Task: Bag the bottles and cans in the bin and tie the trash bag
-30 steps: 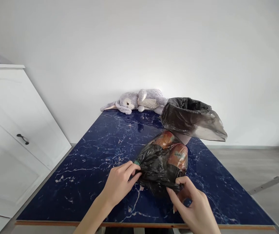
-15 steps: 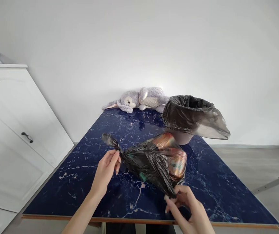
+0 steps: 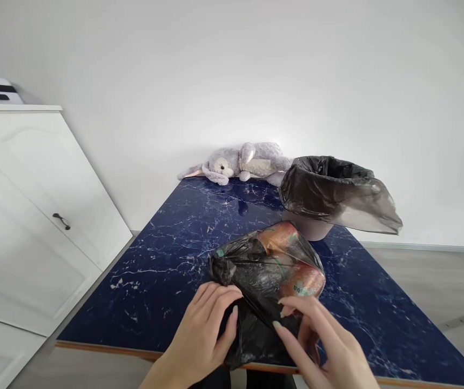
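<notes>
Dark blue marble-look tabletop (image 3: 167, 275) takes up most of the lower half of your frame, white veins all over it and a wood-colored edge along the bottom. Closest to you are your two hands, bottom center. Your left hand (image 3: 205, 327) is half curled, fingertips on the black plastic bag (image 3: 251, 270), thumb a little apart from the index finger; can't tell if you've got a proper grip. Your right hand (image 3: 323, 337) is partly open, thumb and index at a fold of the same bag, and I can't tell whether they're actually pinching it. The bag's lying just below center, loose plastic down at the table's near edge, a bunched bit at its left end. Orange-red items (image 3: 278, 237) show through, one with green lettering. Behind it, right of center, there's a pale bin (image 3: 315, 229) with a black liner (image 3: 316, 194) flopping over its rim. Further back, a gray plush bunny (image 3: 234, 162) lies on its side along the white wall (image 3: 232, 70). White cabinet (image 3: 33, 216) fills the left side.
</notes>
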Demonstrator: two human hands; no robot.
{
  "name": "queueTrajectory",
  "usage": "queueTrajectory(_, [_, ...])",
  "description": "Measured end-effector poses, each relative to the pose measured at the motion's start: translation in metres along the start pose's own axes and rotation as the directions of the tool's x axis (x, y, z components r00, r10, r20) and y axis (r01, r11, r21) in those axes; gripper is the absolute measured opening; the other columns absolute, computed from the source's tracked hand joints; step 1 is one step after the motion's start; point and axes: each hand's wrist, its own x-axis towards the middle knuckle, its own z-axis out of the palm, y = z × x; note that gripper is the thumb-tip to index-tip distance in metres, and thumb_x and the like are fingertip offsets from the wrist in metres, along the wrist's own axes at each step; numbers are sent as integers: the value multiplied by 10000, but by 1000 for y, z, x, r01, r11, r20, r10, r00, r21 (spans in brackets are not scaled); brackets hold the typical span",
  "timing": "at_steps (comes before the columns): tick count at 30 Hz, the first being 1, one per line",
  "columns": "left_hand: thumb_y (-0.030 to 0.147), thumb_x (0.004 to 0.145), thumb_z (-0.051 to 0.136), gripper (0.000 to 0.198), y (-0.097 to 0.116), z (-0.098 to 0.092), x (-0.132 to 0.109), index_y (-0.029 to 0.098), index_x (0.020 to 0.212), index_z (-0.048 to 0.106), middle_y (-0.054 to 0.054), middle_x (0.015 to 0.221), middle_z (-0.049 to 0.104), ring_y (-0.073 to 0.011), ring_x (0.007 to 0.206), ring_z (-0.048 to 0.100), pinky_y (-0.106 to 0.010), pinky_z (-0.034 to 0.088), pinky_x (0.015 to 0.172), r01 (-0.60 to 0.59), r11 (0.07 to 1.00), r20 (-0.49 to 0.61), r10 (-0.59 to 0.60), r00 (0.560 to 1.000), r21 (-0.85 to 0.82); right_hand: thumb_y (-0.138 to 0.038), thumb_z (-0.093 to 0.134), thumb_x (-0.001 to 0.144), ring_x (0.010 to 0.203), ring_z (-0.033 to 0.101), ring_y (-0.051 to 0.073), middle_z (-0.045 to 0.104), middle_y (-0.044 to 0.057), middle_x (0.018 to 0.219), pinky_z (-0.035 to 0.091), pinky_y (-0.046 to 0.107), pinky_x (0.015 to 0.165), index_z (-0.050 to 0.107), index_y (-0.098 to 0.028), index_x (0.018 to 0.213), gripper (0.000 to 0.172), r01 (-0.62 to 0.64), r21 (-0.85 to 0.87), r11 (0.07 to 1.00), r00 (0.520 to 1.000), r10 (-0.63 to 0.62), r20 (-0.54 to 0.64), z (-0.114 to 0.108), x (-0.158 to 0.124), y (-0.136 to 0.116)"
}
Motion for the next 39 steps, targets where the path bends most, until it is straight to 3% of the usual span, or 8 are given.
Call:
queueTrajectory(7, [99,1054,445,275,-2,2,-19,267,1260,516,-91,1187,741,-237,1105,737,-371,606,942,125,976,19,-123,992,-181,-296,664,988,496,668,189,648,-46,733,347,311,449,554,-275,907,138,319,-388,865,927,-200,316,32,13,14])
queueTrajectory(13, [208,1106,439,159,3,0,-27,295,1171,556,-63,1080,718,-233,1003,725,-390,607,887,289,938,44,-286,957,-191,-238,515,1061,443,631,165,629,-48,674,297,306,457,504,-271,875,189,266,-419,868,955,-179,237,28,16,14])
queueTrajectory(19, [503,1071,551,335,-2,17,-5,279,1247,374,-146,1341,623,-283,1257,689,-458,622,969,650,626,-23,-728,685,-431,-437,563,1088,425,655,200,638,-50,563,258,287,460,570,-189,1246,294,198,-401,894,967,-113,227,41,21,7])
queueTrajectory(22, [524,1022,609,425,-12,13,24,284,1210,312,-116,1264,604,-255,1144,714,-422,619,912,664,540,25,-766,643,-517,-393,781,951,451,688,268,667,9,537,154,316,496,650,-193,1051,259,208,-579,788,954,-34,297,50,29,6])
queueTrajectory(30, [445,1070,517,180,-11,-1,32,279,1036,456,-30,1065,636,-206,1047,679,-357,560,939,528,588,-142,-739,658,-614,-323,568,1060,442,562,126,569,-81,552,281,241,492,557,-257,878,193,26,-226,974,965,35,260,19,49,6])
queueTrajectory(33, [404,1111,412,322,0,-2,12,259,842,513,-24,833,581,-208,819,618,-332,535,764,420,743,-236,-598,766,-520,-423,549,1080,489,484,110,525,-75,578,363,215,511,543,-257,840,292,-93,-15,996,973,94,211,3,49,3])
queueTrajectory(36, [333,1132,343,374,7,-6,5,251,927,645,-93,1018,703,-249,977,681,-375,567,887,287,844,-75,-357,931,-454,-464,562,1077,523,452,117,500,-63,592,380,216,500,574,-256,840,315,-146,99,984,976,127,179,-6,48,-2])
queueTrajectory(39, [289,1140,324,368,9,-13,13,277,1307,652,-118,1309,718,-267,1233,684,-405,555,1069,264,876,240,-177,955,-405,-455,583,1066,525,482,120,519,-53,602,418,218,500,603,-249,856,294,-135,158,978,978,106,179,-12,45,-8])
